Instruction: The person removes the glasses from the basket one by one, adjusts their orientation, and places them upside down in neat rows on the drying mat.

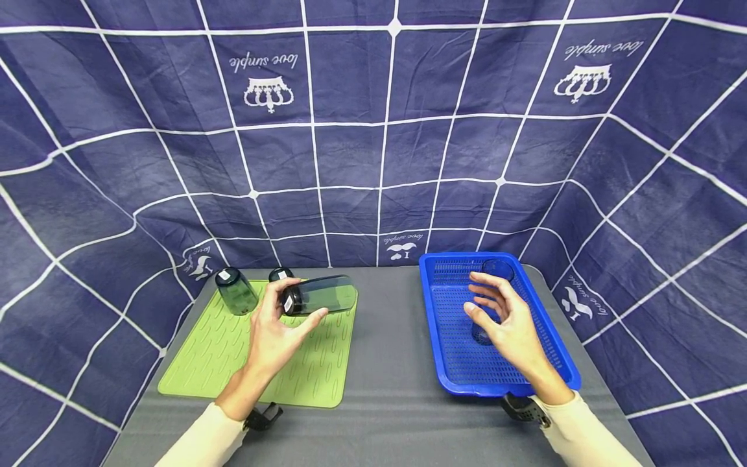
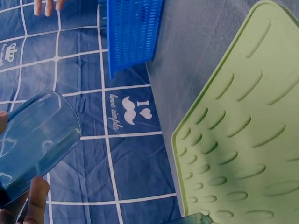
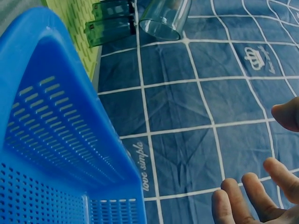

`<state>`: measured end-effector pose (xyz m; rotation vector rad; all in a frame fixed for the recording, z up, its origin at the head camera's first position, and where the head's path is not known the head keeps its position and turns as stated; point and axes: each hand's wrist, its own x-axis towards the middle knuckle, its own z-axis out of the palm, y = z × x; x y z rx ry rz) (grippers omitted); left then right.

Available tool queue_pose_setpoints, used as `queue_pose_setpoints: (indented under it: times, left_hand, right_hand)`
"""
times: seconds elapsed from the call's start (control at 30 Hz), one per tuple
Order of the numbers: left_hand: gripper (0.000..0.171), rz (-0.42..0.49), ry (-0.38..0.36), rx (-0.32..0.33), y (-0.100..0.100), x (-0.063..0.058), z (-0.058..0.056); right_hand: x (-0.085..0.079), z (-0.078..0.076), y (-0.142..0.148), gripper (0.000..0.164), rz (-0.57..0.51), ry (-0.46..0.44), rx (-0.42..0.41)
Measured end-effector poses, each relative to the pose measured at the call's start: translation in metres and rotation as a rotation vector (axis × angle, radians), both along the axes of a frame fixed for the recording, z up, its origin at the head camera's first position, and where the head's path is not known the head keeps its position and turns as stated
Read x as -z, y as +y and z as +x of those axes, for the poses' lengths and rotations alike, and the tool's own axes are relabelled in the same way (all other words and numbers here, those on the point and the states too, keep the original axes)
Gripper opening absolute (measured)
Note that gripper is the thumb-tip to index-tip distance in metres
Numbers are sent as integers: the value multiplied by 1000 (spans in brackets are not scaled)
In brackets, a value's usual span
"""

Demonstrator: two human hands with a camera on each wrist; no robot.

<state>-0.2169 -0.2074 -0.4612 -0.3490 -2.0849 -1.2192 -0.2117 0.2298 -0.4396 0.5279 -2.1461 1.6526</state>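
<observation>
My left hand [image 1: 273, 338] grips a dark tinted drinking glass [image 1: 327, 294] near its base, above the mat. The glass lies nearly sideways in the air, its mouth pointing right; in the left wrist view the glass [image 2: 39, 140] looks clear and empty. Two similar glasses stand upside down on the green mat [image 1: 204, 363]: one glass [image 1: 238, 295] at the far left, another glass [image 1: 281, 274] partly behind my left hand. Over the blue basket [image 1: 434, 331], my right hand [image 1: 513, 331] hangs with fingers apart and loosely bent, holding nothing.
Inside the basket, one glass [image 1: 498, 268] is at the back right and another glass [image 1: 481, 335] is partly covered by my right hand. Both mat and basket rest on a grey table [image 1: 388, 363]. A dark blue checked cloth [image 1: 350, 155] rises behind and at both sides.
</observation>
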Motion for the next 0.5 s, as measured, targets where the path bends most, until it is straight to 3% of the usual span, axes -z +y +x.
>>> queue_pose_setpoints:
  times: [0.27,0.5]
  left_hand:
    - [79,-63,3,-50,-6,-3,-8]
    - [77,-89,-42,-78,-8,-8,-13]
  right_hand:
    - [0,-2,7,60,24,1,40]
    - [0,-6,13,60,56,4,73]
